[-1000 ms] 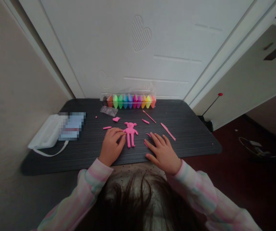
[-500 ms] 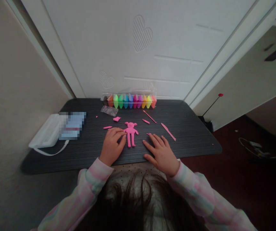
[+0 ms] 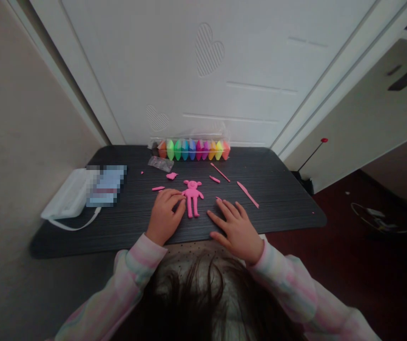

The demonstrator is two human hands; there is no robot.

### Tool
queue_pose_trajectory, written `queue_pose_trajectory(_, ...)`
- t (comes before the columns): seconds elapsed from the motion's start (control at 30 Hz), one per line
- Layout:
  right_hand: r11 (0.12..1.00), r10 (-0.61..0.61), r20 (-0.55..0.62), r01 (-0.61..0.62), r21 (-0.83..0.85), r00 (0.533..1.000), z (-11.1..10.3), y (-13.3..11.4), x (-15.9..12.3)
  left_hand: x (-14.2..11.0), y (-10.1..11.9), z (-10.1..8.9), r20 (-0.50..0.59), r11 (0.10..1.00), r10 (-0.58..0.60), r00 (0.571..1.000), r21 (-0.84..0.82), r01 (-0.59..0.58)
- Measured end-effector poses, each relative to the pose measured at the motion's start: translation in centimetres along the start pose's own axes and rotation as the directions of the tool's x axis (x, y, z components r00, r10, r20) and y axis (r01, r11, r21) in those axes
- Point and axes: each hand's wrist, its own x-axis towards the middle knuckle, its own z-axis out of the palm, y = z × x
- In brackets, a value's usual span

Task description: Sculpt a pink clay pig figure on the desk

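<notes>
Slid the right hand [image 3: 237,228] slightly toward the doll [image 3: 191,192] lying flat on the bench [image 3: 284,203], fingers [image 3: 218,219] spread loose. Touching the doll's left edge with the left hand [image 3: 165,215]; cannot tell whether pinching it.

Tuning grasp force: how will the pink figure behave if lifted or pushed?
The pink figure probably bends if lifted by one end: its legs are long and thin, and it looks like modelling clay. Its small, protruding ears might tear off. Lying flat on the dark table, it seems unlikely to roll or tip.
</notes>
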Motion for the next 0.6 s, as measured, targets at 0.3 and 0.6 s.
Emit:
queue_pose_trajectory(0.3,0.995,0.041,-0.095,-0.032,0.096,0.995,-0.1,0.6,0.0,0.1,0.0,0.0,0.031,0.997,-0.052,0.998,0.058,0.05)
queue_pose_trajectory(0.6,0.952,0.146,-0.222,-0.075,0.297,0.964,0.7,1.0,0.6,1.3,0.4,0.1,0.082,0.934,-0.217,0.973,0.307,0.183)
